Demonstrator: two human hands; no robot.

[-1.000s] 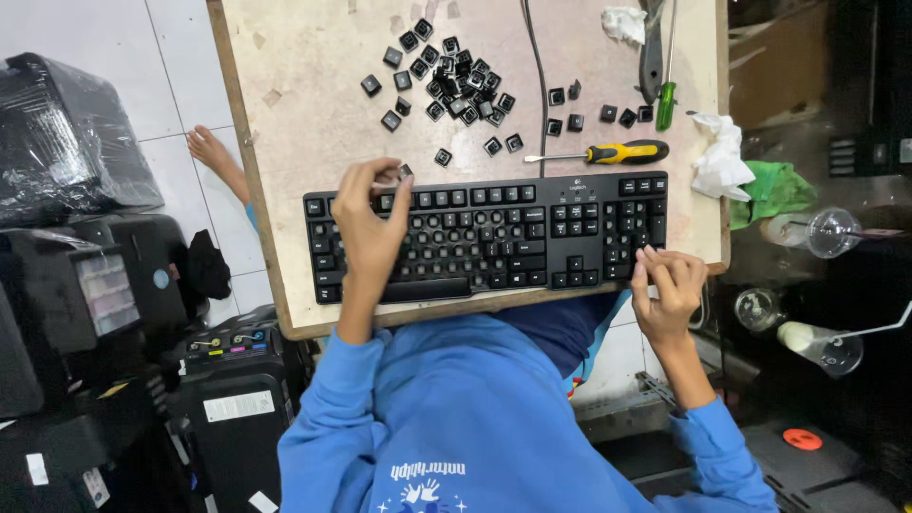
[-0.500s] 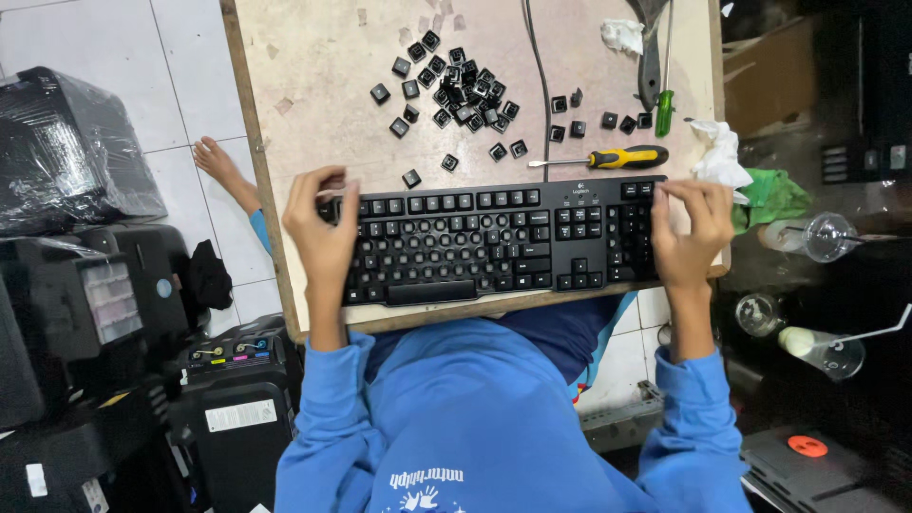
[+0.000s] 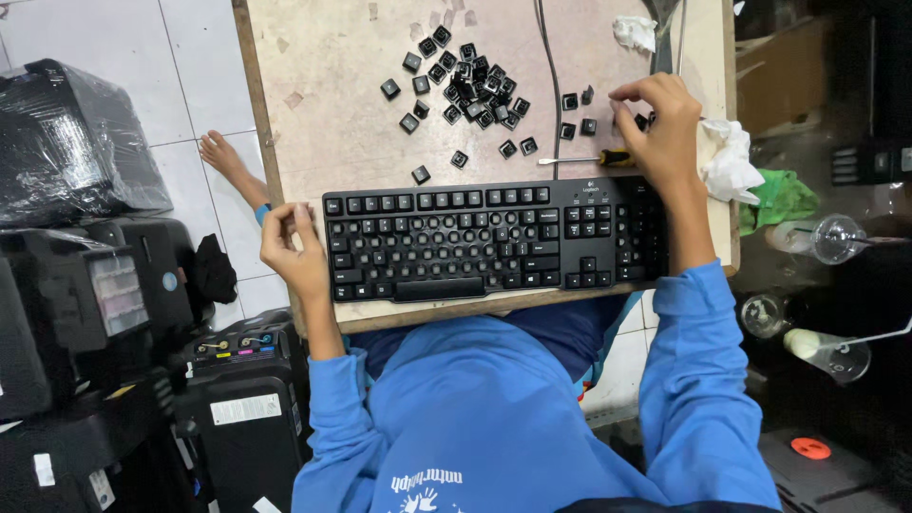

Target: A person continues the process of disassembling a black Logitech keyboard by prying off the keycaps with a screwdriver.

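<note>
My right hand (image 3: 665,119) has left the keyboard (image 3: 494,242) to pinch a loose keycap (image 3: 643,121) near the tabletop's (image 3: 323,114) right edge, while my left hand (image 3: 290,249) curls empty at the keyboard's left end.

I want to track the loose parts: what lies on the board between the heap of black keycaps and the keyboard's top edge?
In the head view, two stray keycaps lie on the bare board between the keycap heap and the keyboard.

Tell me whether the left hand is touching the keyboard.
Touching. The head view shows the left hand curled against the left end of the black keyboard, with no gap visible between them.
</note>
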